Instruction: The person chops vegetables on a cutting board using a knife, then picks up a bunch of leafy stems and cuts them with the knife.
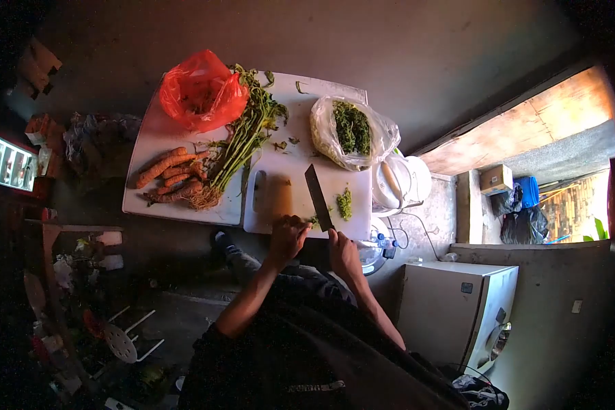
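Observation:
My right hand grips the handle of a broad dark-bladed knife, its blade pointing away over the white cutting board. My left hand is closed at the board's near edge. A bit of green vegetable shows at its fingertips, beside the blade; most of what it grips is hidden. Right of the knife lies a small heap of chopped greens. Left of the blade, a tan patch shows on the board; I cannot tell what it is.
On the white table are carrots, long leafy stalks with roots, and a red plastic bag. A clear bag of greens stands at the back right. Beside the table are a white appliance and bottles.

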Motion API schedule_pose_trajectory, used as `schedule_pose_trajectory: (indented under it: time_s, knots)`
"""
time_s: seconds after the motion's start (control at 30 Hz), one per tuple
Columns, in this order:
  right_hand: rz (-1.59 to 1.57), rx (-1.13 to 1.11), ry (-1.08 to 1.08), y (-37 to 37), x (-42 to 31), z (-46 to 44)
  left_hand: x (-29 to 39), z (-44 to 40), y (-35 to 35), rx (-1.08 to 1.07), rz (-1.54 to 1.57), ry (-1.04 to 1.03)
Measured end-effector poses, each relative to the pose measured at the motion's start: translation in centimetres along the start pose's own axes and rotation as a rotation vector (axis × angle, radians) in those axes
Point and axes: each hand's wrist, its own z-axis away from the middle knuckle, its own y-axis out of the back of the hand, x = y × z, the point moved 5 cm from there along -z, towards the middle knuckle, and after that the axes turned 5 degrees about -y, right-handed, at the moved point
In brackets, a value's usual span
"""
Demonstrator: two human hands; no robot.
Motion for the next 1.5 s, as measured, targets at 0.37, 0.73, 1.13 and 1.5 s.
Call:
schedule_pose_trajectory:
  time_s: [0.37,0.73,1.13,1.5]
  knots:
    - [-0.002,-0.038,0.008,-1.8,1.6,-0.1,-0.9,0.8,-0.5,0.031,0.189,0.170]
    - [0.133,-0.035,-0.051,-2.0,2.2,0.2,-1.9,1.9,-1.8,-0.030,0.085,0.148]
    - [0.083,0.013,0.053,-2.8,1.0,-0.4,-2.4,2.2,-2.2,-0.075,0.095,0.170]
    - [0.057,-0.045,0.007,-2.8,1.9,-1.2,-1.5,1.6,-1.1,-0.015,0.128,0.154]
